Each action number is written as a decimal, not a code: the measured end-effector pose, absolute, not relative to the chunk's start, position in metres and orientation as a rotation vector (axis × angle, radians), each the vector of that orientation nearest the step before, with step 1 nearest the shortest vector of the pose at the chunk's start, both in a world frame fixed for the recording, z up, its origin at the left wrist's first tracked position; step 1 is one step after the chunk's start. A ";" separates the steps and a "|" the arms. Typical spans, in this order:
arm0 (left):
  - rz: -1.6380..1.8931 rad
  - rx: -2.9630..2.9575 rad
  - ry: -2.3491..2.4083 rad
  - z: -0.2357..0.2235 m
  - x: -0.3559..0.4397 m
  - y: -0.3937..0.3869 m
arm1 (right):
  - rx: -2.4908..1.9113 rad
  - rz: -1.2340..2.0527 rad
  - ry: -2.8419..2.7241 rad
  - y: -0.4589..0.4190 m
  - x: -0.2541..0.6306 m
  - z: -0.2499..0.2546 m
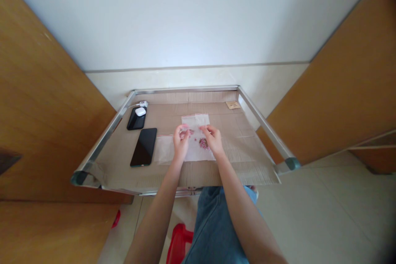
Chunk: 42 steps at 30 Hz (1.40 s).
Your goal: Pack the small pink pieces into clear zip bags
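Observation:
My left hand (181, 142) is curled, with thumb and fingers round what looks like a small clear plastic bag (187, 133) with pink pieces in it. Opposite it, my right hand (214, 139) is closed in a pinch; what lies between its fingertips is too small to make out. Under both hands, thin whitish plastic bags (193, 154) lie flat on the cardboard. A small heap of pink pieces (203, 143) rests on them beside my right hand, and a single pink piece lies just left of the heap.
Cardboard (247, 148) lines a metal-framed table (262, 121) against the wall. On its left lie a black phone (144, 147), a second dark phone-like device (136, 119) under a white earbud case (140, 111), and a white charger (142, 103). A small brown card (233, 105) is at back right. A red stool (177, 243) stands below.

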<state>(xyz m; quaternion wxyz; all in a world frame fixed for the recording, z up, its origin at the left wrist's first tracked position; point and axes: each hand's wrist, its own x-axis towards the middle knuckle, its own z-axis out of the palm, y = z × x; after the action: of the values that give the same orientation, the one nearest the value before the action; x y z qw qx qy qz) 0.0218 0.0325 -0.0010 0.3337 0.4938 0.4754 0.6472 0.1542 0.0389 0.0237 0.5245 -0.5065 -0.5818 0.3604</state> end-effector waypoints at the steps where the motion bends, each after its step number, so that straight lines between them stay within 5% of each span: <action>1: 1.691 1.289 1.236 0.000 0.022 0.033 | -1.198 0.872 -1.394 0.039 0.154 0.025; 25: 1.576 1.369 1.174 -0.004 0.024 0.034 | -1.238 0.861 -1.377 0.043 0.153 0.014; 42: 1.517 1.623 1.295 0.007 0.032 0.018 | -1.150 1.109 -0.821 0.043 0.155 0.026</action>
<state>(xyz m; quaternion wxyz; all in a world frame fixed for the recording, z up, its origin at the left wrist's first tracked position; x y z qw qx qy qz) 0.0316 0.0176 0.0074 0.2812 0.6058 0.4832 0.5660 0.1554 0.0430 0.0256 0.6231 -0.5009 -0.3573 0.4829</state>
